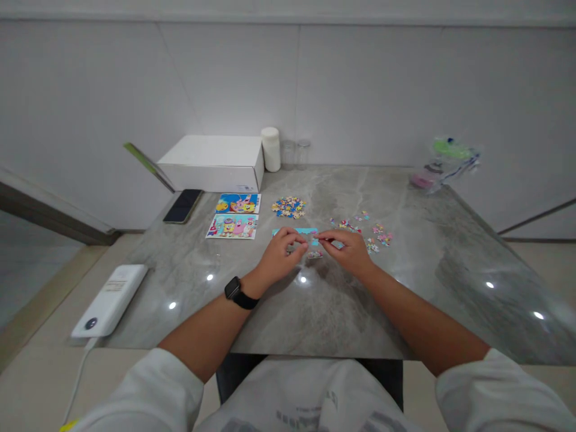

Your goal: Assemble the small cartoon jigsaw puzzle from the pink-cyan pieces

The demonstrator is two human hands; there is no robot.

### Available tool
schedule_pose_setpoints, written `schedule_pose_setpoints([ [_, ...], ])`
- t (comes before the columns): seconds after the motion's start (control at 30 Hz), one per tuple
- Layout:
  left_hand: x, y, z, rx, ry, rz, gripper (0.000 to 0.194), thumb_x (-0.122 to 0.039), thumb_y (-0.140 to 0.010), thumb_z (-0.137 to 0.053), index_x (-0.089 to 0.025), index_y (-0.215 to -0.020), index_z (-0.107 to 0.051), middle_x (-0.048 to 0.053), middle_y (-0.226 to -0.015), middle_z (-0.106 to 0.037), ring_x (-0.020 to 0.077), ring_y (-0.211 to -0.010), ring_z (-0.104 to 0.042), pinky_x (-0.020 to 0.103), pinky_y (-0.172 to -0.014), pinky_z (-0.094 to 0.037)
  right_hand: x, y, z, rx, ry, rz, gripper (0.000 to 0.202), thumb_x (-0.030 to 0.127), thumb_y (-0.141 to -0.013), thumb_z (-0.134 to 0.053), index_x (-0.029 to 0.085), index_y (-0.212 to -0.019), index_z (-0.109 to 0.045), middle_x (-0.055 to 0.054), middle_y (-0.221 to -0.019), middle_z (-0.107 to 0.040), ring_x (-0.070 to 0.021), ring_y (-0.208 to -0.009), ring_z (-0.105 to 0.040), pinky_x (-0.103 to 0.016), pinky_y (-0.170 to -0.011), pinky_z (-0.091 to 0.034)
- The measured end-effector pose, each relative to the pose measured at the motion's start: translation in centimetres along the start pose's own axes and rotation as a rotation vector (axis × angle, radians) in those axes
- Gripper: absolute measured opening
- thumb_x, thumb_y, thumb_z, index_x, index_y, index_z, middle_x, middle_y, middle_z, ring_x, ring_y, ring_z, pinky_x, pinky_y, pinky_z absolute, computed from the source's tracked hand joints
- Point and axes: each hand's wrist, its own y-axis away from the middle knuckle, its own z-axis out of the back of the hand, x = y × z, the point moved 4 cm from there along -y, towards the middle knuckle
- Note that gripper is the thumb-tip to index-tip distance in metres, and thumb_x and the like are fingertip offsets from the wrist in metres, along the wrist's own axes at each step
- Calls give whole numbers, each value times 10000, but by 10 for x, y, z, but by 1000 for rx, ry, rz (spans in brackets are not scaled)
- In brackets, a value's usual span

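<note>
In front of me lies a partly assembled jigsaw puzzle (294, 230), with a light-blue strip along its far edge. My left hand (281, 257), wearing a black watch, is over its near left part; the fingers are curled with the tips close together, and anything between them is too small to make out. Across from it, my right hand (348, 251) pinches a small pinkish puzzle piece (314, 234) between thumb and forefinger. A few joined pieces (315, 255) lie on the table between the hands. Loose pieces (384, 236) are scattered beyond and right of my right hand.
Left of the puzzle are two cartoon picture cards (233, 227) and a phone (183, 206). A heap of pieces (288, 207) sits farther back. Behind stand a white box (211, 163), a white bottle (270, 150) and two glasses (303, 155). A power bank (110, 300) and plastic bag (450, 162) flank the table (441, 264).
</note>
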Motion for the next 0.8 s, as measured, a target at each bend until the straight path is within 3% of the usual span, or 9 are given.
schedule_pose_setpoints([
  [0.23,8,-2,7,-82,111,92,154,-302,-992,-655,-198,-880,-676,54,-1034,-646,185,-985,-642,345,-914,-544,8,-10,-31,-8,-103,30,223,304,-963,-632,293,-1064,-830,-36,-1007,-832,-206,-875,-767,-355,-854,-614],
  [0.37,17,-3,9,-101,82,140,153,-311,-1000,-652,-196,-908,-695,51,-1025,-651,179,-968,-638,329,-885,-537,2,-2,-35,-56,-120,35,244,291,-994,-586,268,-1126,-790,-62,-1069,-812,-221,-964,-750,-374,-883,-599],
  [0.53,16,-2,3,-46,15,84,134,-273,-1003,-642,-203,-911,-709,60,-1055,-639,200,-1041,-643,378,-998,-531,0,6,-33,-29,-114,74,261,299,-1009,-589,255,-1223,-731,-72,-1073,-786,-221,-948,-722,-385,-903,-578],
  [0.67,11,0,-3,26,-89,2,101,-252,-993,-653,-207,-950,-732,74,-1089,-650,225,-1078,-638,402,-1002,-535,3,4,-33,3,-122,117,198,291,-984,-625,247,-1133,-748,-64,-1012,-773,-215,-917,-709,-369,-878,-567],
  [0.8,11,0,1,10,-150,-30,96,-266,-990,-662,-212,-973,-740,79,-1115,-654,234,-1102,-635,422,-1018,-530,1,3,-36,12,-125,68,106,270,-933,-643,245,-957,-744,-43,-901,-759,-206,-851,-699,-349,-826,-557],
])
